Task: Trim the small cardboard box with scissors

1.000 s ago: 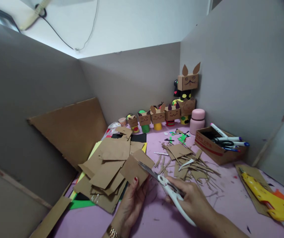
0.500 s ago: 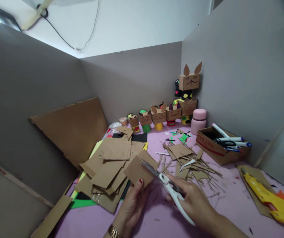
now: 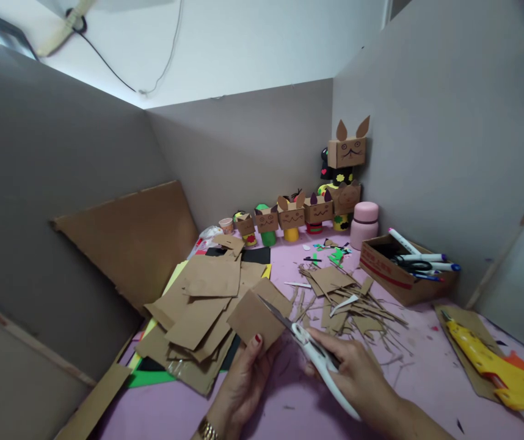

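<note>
My left hand [image 3: 243, 382] pinches a small brown cardboard piece [image 3: 257, 318] by its lower edge, thumb on top, above the pink table [image 3: 289, 409]. White-handled scissors [image 3: 314, 357] are gripped in my right hand [image 3: 358, 376]. Their metal blades point up and left and meet the right edge of the cardboard piece. A heap of cut cardboard sheets [image 3: 202, 305] lies just left of the held piece.
Cardboard strips and scraps [image 3: 349, 305] litter the table's middle. A row of cardboard box figures [image 3: 296, 214] and a pink flask [image 3: 364, 224] stand at the back. A box of markers [image 3: 403, 269] sits right, a yellow glue gun [image 3: 495, 363] nearer. A big cardboard sheet [image 3: 129, 238] leans left.
The scissors' blades have moved into the cardboard piece's right edge, and my left hand has shifted the piece slightly right.
</note>
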`<state>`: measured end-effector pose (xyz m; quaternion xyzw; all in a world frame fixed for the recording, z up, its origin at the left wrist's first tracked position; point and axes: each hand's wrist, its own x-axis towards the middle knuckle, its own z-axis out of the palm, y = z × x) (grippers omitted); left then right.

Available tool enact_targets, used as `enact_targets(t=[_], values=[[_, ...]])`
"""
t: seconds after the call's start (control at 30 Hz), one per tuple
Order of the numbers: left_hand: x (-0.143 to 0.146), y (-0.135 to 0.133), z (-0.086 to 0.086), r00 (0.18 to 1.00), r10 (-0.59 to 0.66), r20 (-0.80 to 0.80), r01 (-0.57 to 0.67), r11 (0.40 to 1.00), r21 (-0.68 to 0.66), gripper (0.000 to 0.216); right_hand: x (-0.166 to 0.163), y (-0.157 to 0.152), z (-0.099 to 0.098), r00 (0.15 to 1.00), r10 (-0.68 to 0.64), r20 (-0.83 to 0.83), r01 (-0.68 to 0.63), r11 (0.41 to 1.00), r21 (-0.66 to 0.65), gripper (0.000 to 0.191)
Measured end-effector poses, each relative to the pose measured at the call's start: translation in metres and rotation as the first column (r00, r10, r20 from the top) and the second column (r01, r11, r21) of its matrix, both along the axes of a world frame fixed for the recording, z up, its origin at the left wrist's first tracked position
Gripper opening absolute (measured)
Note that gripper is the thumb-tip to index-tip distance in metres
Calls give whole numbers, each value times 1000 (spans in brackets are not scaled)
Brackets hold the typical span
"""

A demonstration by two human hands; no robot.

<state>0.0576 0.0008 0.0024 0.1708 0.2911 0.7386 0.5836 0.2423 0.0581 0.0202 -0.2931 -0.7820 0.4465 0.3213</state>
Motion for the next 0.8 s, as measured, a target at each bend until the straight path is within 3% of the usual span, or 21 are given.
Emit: enact_targets(t=[0.23, 0.47, 0.57, 0.8], values=[[1, 0, -4, 1000, -13, -24, 13, 1000, 12, 71, -1, 4, -7, 993, -95, -76, 86, 990, -108, 55], [2, -2, -8, 995, -70, -65, 69, 998, -7, 72, 1, 7, -10, 995, -77, -68, 82, 994, 71, 51], [3, -2, -8, 995, -76, -67, 76, 997, -5, 71, 2, 6, -7, 997, -54, -54, 59, 994, 91, 50], [4, -1, -5, 997, -56, -43, 56, 998, -5, 69, 0, 3, -4, 995, -59, -82, 55, 997, -57, 48]])
